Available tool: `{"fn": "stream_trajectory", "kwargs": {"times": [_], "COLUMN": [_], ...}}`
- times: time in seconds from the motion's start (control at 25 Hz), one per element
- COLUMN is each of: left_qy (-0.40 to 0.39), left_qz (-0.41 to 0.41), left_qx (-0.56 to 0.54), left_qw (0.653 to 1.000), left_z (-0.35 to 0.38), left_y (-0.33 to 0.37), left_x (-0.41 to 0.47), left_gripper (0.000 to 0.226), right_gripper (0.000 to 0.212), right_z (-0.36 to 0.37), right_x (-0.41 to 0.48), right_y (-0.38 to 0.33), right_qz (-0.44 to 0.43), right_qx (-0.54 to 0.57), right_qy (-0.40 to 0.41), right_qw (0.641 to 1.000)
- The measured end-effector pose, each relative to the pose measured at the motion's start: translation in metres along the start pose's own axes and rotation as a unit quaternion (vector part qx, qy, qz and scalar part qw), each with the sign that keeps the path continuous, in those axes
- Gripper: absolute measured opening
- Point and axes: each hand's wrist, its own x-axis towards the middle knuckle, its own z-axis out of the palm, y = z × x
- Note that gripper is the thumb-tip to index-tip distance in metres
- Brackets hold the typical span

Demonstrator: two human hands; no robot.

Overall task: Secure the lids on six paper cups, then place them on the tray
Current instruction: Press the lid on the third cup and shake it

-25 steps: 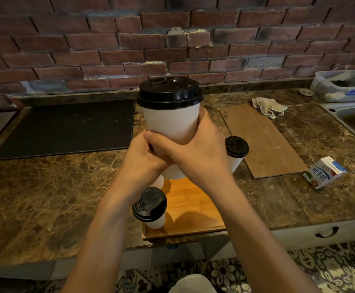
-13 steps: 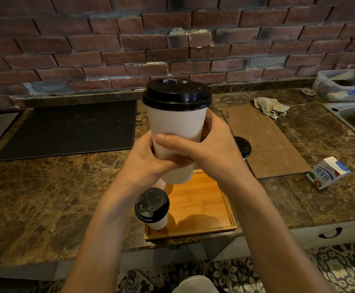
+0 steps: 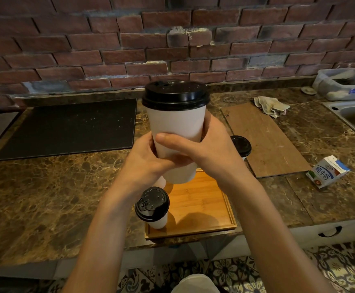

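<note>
— White paper cup (image 3: 175, 132) with the black lid (image 3: 175, 95): where is it?
— Upright above the wooden tray (image 3: 204, 208); left hand (image 3: 149, 159) and right hand (image 3: 206, 151) both grip its lower half.
— Other cups?
— A second cup (image 3: 153, 206), lidded, stands in the tray's near left corner; a third cup (image 3: 241, 145) peeks out behind the right hand.

White paper cup with black lid (image 3: 175, 132) held above rectangular wooden tray (image 3: 204, 206); second lidded cup (image 3: 154, 206) in tray's near-left corner
</note>
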Motion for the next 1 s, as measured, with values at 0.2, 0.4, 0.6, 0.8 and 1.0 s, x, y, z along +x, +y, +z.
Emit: {"fn": "stream_trajectory", "kwargs": {"times": [0.2,0.4,0.6,0.8,1.0], "left_qy": [0.009,0.018,0.021,0.009,-0.043], "left_qz": [0.012,0.011,0.007,0.015,0.012], "left_qx": [-0.010,0.007,0.009,-0.010,-0.011], "left_qw": [1.000,1.000,1.000,1.000,0.999], "left_z": [0.003,0.004,0.004,0.004,-0.003], "left_y": [0.003,0.004,0.002,0.010,0.011], "left_x": [-0.001,-0.002,-0.002,-0.002,0.000], "left_gripper": [0.065,0.045,0.045,0.062,0.066], "right_gripper": [0.081,0.091,0.089,0.081,0.071], "right_z": [0.011,0.020,0.021,0.014,0.004], "right_x": [-0.004,-0.005,-0.004,-0.003,-0.003], "right_y": [-0.003,-0.004,-0.003,-0.007,-0.008], "right_qz": [-0.010,-0.023,-0.011,-0.014,-0.001], "right_qx": [-0.049,-0.089,-0.094,-0.063,0.025], "right_qy": [0.071,0.117,0.115,0.105,0.037], "right_qw": [0.996,0.989,0.989,0.992,0.999]}}
